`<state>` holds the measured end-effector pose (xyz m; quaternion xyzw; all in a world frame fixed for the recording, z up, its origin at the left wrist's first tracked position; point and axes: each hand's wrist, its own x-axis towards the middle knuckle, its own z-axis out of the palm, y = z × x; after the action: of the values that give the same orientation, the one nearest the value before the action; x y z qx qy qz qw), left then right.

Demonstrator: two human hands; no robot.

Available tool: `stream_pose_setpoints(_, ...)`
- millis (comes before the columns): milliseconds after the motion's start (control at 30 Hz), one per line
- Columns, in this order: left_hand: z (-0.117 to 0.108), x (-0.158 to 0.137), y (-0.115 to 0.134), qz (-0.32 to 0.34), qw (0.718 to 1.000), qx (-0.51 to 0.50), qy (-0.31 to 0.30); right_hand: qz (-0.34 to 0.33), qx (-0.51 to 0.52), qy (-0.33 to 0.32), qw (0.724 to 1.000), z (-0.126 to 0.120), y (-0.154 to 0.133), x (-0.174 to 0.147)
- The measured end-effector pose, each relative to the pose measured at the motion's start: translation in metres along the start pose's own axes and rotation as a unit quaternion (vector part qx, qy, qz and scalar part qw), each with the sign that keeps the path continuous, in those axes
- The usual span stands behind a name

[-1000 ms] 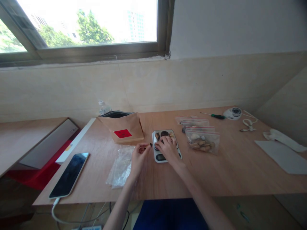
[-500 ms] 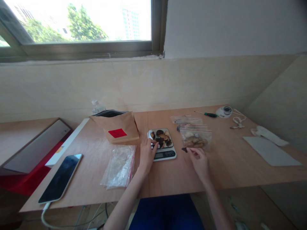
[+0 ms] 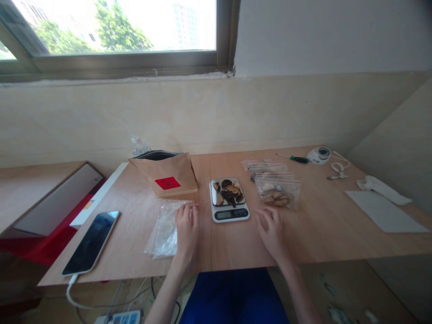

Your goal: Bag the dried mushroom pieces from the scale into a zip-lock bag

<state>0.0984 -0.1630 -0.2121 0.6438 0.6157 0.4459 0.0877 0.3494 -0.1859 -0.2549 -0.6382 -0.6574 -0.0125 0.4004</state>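
**Both hands off the scale, flat on the desk**

Since 0.5 s ago the left hand (image 3: 186, 225) has come off the scale's edge and moved left; it now lies palm-down w/ fingers straight, resting on the right edge of the empty clear bag (image 3: 164, 229). Not gripping anything, just laid on the plastic. Right hand (image 3: 271, 226) has drawn back a bit too, fingers loosely spread, open, resting on the bare wood just in front of the filled zip bag (image 3: 278, 193); the small dark piece seen near its fingertips before can't be made out now.

Scale (image 3: 229, 199) sits between the two hands, a bit further from the person, untouched. Its platform carries a heap of dark dried pieces (image 3: 229, 192), brown and black; display strip faces the person, readout too small to read.

Filled zip bag holds pale brownish pieces, w/ more flat zip bags (image 3: 263, 165) stacked behind it. Left of the scale: brown paper bag (image 3: 168, 177) w/ red label, lying tilted, a bottle (image 3: 139, 146) behind it. Phone (image 3: 92, 241) lies far left near the desk (image 3: 236, 243) edge, cable attached. Far right: screwdriver (image 3: 294, 158), a small round white device (image 3: 319, 154), white cord, a pale sheet (image 3: 384, 210).
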Motion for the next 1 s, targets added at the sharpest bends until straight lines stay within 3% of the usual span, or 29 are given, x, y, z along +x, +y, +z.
stream_pose_setpoints(167, -0.024, -0.023, -0.027, -0.052, 0.996, 0.064, 0.031, -0.026, 0.062, -0.002, 0.998, 0.006, -0.021, 0.006)
stream_pose_setpoints(267, -0.025, -0.037, -0.049, -0.08, 0.99, 0.114, 0.009, 0.0, 0.077, 0.018, 0.997, 0.007, -0.016, -0.002)
stream_pose_setpoints(367, -0.021, -0.043, -0.061, -0.08, 0.991, 0.109, -0.009, 0.008, 0.023, 0.01, 1.0, 0.006, -0.003, -0.015)
stream_pose_setpoints(633, -0.031, -0.037, -0.051, -0.106, 0.989, 0.078, -0.071, -0.009, -0.073, -0.011, 0.997, -0.008, 0.041, -0.024)
stream_pose_setpoints(767, -0.04, -0.035, -0.041, -0.159, 0.985, 0.04, -0.046, 0.027, -0.092, 0.026, 0.995, -0.016, 0.049, -0.017)
stream_pose_setpoints(867, -0.043, -0.035, -0.021, -0.166, 0.985, 0.04, 0.011, 0.041, -0.036, 0.014, 0.998, -0.016, 0.022, -0.013)
stream_pose_setpoints(933, -0.041, -0.037, -0.005, -0.16, 0.986, 0.028, 0.032, 0.028, 0.068, -0.044, 0.996, -0.015, -0.014, -0.011)
stream_pose_setpoints(1000, -0.036, -0.041, 0.011, -0.143, 0.989, -0.005, 0.029, 0.019, 0.182, -0.124, 0.975, -0.013, -0.057, -0.01)
